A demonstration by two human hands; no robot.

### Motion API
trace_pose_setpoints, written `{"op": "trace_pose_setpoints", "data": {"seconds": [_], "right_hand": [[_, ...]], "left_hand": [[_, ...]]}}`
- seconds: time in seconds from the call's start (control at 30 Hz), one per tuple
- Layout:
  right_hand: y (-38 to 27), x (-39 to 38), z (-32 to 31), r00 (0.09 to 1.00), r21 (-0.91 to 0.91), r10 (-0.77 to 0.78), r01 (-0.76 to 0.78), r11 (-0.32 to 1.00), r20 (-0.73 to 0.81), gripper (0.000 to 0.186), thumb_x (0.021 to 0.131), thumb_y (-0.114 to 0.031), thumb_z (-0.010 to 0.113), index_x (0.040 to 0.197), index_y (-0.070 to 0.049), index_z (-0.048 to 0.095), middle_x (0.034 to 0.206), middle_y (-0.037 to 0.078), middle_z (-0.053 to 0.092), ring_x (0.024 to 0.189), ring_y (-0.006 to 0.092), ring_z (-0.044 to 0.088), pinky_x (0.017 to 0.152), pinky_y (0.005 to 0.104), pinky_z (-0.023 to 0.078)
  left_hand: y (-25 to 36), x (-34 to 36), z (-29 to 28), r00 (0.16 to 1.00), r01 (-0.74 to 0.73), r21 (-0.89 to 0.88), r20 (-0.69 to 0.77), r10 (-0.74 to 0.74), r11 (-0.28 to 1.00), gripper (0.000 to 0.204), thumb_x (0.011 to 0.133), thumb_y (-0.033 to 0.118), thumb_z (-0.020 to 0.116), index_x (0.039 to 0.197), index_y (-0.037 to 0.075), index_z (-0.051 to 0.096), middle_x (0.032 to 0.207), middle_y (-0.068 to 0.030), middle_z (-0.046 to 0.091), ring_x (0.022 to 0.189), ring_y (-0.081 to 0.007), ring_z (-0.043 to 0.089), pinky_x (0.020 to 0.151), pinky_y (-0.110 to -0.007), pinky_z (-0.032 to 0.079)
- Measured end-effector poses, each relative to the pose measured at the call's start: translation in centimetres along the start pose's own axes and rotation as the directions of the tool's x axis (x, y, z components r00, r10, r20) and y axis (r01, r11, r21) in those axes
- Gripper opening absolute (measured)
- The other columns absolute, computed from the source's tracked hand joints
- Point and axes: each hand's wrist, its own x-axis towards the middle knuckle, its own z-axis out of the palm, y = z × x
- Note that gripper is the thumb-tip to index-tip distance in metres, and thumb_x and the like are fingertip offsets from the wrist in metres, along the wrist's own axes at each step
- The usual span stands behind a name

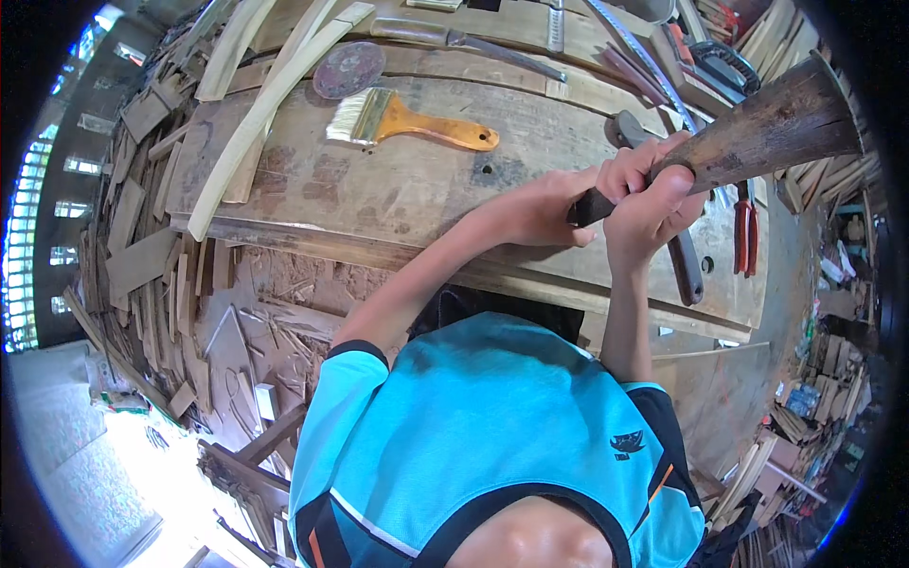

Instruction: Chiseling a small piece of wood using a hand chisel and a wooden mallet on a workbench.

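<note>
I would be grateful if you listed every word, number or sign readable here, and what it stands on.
No text reads clearly enough to quote.
Turquoise shirt: dark emblem, tiny lettering beneath, too small to read.
Narrow metal strip: any markings too small.
Reddish disc: any print too blurred.
Thick wooden piece in the right hand: none seen.

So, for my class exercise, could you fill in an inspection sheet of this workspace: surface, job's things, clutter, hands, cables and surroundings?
Surface: wooden bench, worn and stained.
Job's things: dark wooden piece, slanting, its wide end toward the upper right.
Clutter: brush, round disc and pale wood strips toward the left; red-handled tool at the right.
Hands: left hand and right hand, both bare, closed on the dark wooden piece.
Cables: nothing seen for certain.
Surroundings: wood scraps piled to both sides.
</note>
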Motion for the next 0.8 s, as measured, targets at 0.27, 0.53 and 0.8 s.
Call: {"op": "trace_pose_setpoints", "data": {"seconds": [0.27,0.53,0.8], "right_hand": [[0.6,0.0,-0.2,1.000,-0.008,-0.016,0.016,1.000,-0.004,0.043,0.084,-0.045,0.046,0.080,-0.005,0.032,0.055,-0.002,0.029,0.044,0.0049,0.028,0.039,0.0204,0.023],[0.9,-0.3,-0.9,0.999,-0.003,0.001,-0.001,1.000,0.053,0.036,0.085,-0.037,0.048,0.076,-0.006,0.031,0.056,-0.001,0.031,0.046,0.0052,0.029,0.041,0.0191,0.026],[0.5,-0.7,-2.6,0.983,-0.098,0.107,-0.093,0.991,0.148,0.013,0.078,-0.010,0.049,0.088,-0.002,0.043,0.070,0.002,0.046,0.060,0.0112,0.045,0.055,0.0229,0.038]], "left_hand": [[0.7,0.2,0.3,0.996,-0.083,-0.098,-0.052,0.079,0.992,0.045,0.060,0.008,0.066,0.100,0.005,0.046,0.077,-0.0119,0.054,0.065,-0.0190,0.051,0.061,-0.030,0.042],[-0.3,0.8,1.8,0.963,-0.068,-0.116,-0.268,0.035,0.991,0.010,0.061,0.005,0.066,0.067,0.003,0.058,0.055,-0.0089,0.053,0.051,-0.0062,0.046,0.049,-0.025,0.041],[-0.4,1.8,2.4,0.940,-0.094,-0.056,-0.335,0.070,0.994,0.013,0.059,0.008,0.065,0.062,-0.001,0.056,0.051,-0.0082,0.053,0.054,-0.0024,0.046,0.048,-0.024,0.042]]}}
